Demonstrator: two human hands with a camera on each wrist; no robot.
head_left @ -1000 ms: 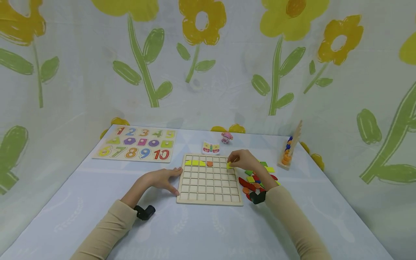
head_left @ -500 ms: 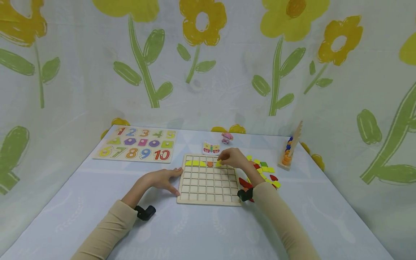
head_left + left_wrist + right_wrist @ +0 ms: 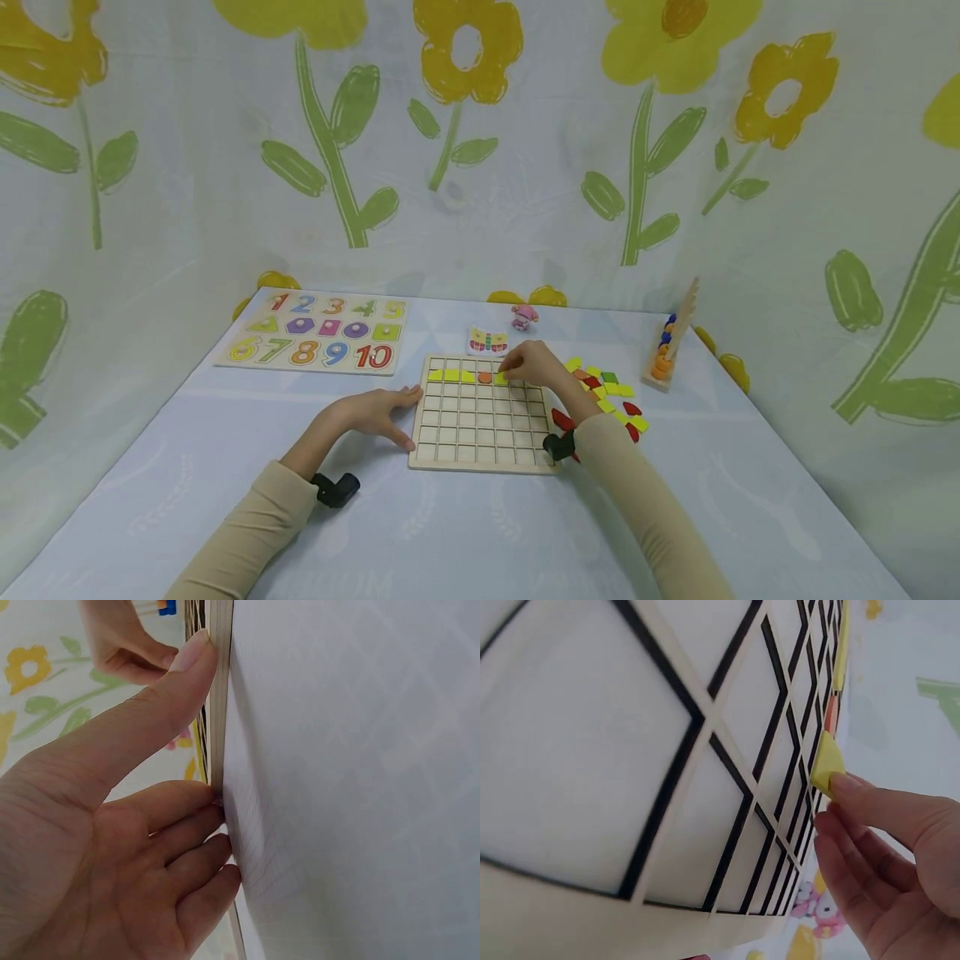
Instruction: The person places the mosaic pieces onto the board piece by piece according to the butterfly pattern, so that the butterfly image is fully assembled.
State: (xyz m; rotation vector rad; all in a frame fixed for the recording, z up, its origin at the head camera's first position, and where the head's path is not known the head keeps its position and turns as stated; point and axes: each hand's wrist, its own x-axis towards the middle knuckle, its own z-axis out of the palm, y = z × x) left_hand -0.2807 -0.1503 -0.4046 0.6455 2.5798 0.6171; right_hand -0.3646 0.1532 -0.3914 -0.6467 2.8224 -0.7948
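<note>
My left hand (image 3: pixel 375 412) rests at the left edge of a wooden grid board (image 3: pixel 450 466), thumb and fingers spread and touching its side. In the left wrist view the thumb (image 3: pixel 154 712) lies along the board's edge. Over the board's top row, my right hand (image 3: pixel 536 367) pinches a yellow piece (image 3: pixel 827 765) between thumb and fingertips, slightly tilted at a cell. Just left of it in that row lie an orange round piece (image 3: pixel 485 377) and several yellow pieces (image 3: pixel 452 376).
Loose red, yellow, green and orange pieces (image 3: pixel 617 390) lie right of the board, partly behind the right forearm. A butterfly pattern card (image 3: pixel 487 342) and pink figurine (image 3: pixel 523 317) stand behind it. A number puzzle (image 3: pixel 315 332) is at back left, a wooden bead toy (image 3: pixel 663 358) at right.
My right hand has moved left along the top row with the yellow piece, up to the cell beside the orange piece. The left hand has stayed at the board's edge.
</note>
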